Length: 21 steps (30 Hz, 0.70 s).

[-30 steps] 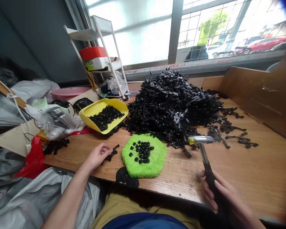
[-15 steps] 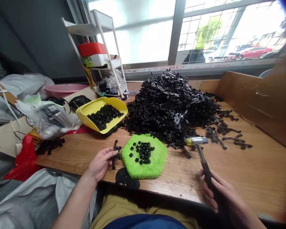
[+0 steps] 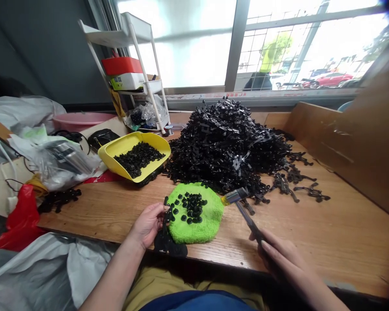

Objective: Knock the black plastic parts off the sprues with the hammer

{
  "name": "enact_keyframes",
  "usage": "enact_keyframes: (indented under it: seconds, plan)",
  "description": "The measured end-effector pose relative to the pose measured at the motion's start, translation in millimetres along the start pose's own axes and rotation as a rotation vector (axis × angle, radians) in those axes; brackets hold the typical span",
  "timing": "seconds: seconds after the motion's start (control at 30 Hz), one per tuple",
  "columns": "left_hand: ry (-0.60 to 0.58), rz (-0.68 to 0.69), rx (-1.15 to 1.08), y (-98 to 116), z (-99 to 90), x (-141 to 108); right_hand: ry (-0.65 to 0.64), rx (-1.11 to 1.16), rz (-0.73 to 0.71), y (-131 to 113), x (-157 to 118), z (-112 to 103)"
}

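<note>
My left hand [image 3: 150, 224] pinches a black plastic piece [image 3: 167, 214] at the left edge of a green fuzzy pad [image 3: 210, 220]. Small black round parts [image 3: 193, 207] lie bunched on the pad, a few of them apart at its left. In my right hand [image 3: 274, 252] is the dark handle of a hammer [image 3: 246, 214]; its head, with a yellow face, is over the pad's right edge. A flat black piece [image 3: 170, 245] sits at the table edge, below my left hand.
Behind the pad rises a large heap of black clips [image 3: 227, 147], with loose ones at its right. A yellow scoop [image 3: 106, 152] of small black parts stands left, near a white shelf rack [image 3: 136, 36]. Cardboard [image 3: 337, 142] borders the right side.
The hammer in my right hand has moved left, to the pad's right edge. My left hand has moved slightly right with the black piece, up to the pad. The view has shifted slightly.
</note>
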<state>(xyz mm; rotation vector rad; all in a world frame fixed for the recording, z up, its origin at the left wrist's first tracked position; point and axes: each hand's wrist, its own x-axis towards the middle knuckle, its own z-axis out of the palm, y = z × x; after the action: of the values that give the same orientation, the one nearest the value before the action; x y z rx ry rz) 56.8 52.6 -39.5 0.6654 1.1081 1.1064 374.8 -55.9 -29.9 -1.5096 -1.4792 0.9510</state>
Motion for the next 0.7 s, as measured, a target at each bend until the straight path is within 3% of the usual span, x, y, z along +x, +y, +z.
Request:
enact_keyframes:
  seconds: [0.13, 0.27, 0.4, 0.7]
  plan:
    - [-0.067, -0.028, 0.041, 0.7, -0.2, -1.2, -0.116, -0.223, -0.074, -23.4, 12.6, 0.0]
    - [-0.056, -0.032, 0.032, 1.2, -0.3, -0.6, -0.276, -0.344, -0.253, -45.4, 33.4, 12.0]
    - [-0.047, -0.017, 0.001, 0.0, -1.7, 0.9, -0.303, -0.409, -0.358, -54.1, 51.1, 30.0]
    - [-0.078, -0.014, 0.053, 0.4, -0.8, 1.2, -0.340, -0.639, -0.399, -51.8, 63.2, 51.2]
